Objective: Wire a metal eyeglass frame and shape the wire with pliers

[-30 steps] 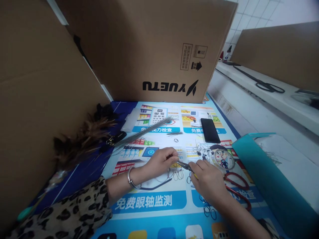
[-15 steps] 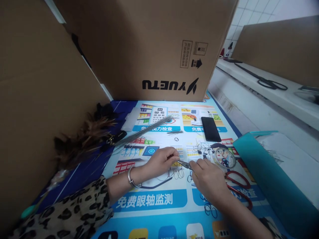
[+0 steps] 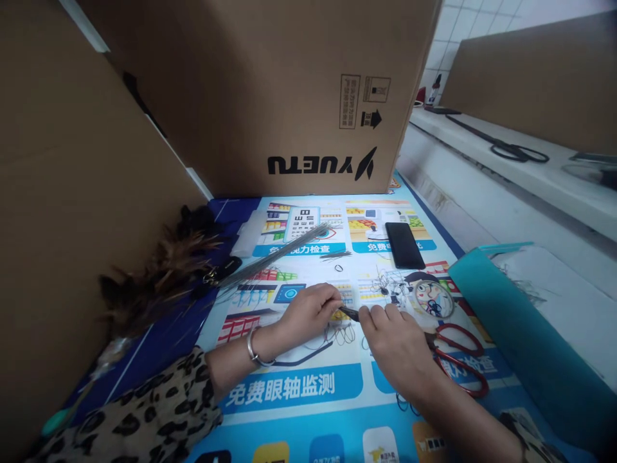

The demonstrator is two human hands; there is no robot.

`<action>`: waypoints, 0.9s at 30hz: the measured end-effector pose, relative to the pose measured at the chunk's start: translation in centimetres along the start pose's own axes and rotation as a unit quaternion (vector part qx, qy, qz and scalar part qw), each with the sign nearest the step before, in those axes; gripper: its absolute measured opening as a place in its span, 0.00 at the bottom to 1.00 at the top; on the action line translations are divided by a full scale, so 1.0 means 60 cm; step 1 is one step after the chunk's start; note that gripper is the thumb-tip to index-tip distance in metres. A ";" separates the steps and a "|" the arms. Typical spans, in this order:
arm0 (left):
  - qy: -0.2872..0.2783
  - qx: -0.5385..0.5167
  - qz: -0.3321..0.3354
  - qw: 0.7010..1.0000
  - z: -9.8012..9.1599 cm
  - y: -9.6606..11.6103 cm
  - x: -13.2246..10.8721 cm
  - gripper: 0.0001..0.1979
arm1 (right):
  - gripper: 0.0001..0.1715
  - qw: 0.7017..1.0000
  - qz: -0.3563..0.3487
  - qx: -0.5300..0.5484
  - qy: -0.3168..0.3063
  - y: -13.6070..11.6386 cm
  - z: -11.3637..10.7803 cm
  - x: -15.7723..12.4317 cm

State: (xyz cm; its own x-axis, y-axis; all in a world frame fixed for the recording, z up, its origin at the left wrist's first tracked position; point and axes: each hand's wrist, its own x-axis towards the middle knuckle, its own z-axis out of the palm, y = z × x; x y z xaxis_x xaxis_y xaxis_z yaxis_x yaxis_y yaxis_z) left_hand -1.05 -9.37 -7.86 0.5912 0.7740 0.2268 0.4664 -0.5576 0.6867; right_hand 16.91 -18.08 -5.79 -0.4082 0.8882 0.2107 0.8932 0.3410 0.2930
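Note:
My left hand (image 3: 311,312), with a silver bangle at the wrist, is closed in a pinch over the printed mat (image 3: 313,411); what it pinches is too small to name. My right hand (image 3: 395,341) is wrapped round small pliers (image 3: 351,313), whose jaws point left and reach the left fingertips. Thin wire loops (image 3: 342,333) lie just below the pliers. A bundle of thin metal wires (image 3: 284,251) lies beyond my left hand, with a few short wires (image 3: 336,255) and one small dark ring (image 3: 339,268) near it.
Red-handled scissors (image 3: 463,341) lie right of my right hand, near a round clear dish (image 3: 434,299) and tangled wire pieces. A black phone (image 3: 405,245) lies behind. A teal folder (image 3: 525,341) is at right, brown feathers (image 3: 159,263) at left, a large carton (image 3: 289,96) behind.
My right hand has shifted slightly left and turned with the pliers, now covering more of them. My left hand keeps its pinch. The whole view has shifted slightly.

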 end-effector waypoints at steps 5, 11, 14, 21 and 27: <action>0.035 -0.022 -0.030 0.999 0.005 -0.002 -0.003 0.06 | 0.16 0.999 0.040 0.027 -0.005 -0.007 0.009 0.000; 0.066 -0.027 -0.032 0.997 0.005 0.001 -0.005 0.06 | 0.15 0.995 0.078 0.064 -0.003 -0.010 0.021 0.000; 0.078 -0.024 -0.029 0.996 0.006 0.002 -0.007 0.07 | 0.14 0.990 0.103 0.099 -0.014 -0.010 0.025 0.002; 0.084 -0.032 -0.005 0.996 0.007 0.002 -0.011 0.06 | 0.16 0.959 0.158 0.223 -0.069 -0.004 0.020 0.006; 0.096 -0.033 -0.007 0.995 0.005 0.005 -0.012 0.06 | 0.12 0.930 0.170 0.316 -0.078 0.000 0.022 0.006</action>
State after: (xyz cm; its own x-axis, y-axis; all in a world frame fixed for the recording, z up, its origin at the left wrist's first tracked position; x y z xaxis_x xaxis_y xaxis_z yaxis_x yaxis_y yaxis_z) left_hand -1.11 -10.18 -8.04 0.4451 0.8280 0.3412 0.4260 -0.5309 0.7326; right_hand 17.01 -17.36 -6.97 -0.0947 0.9948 0.0383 0.9179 0.1022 -0.3835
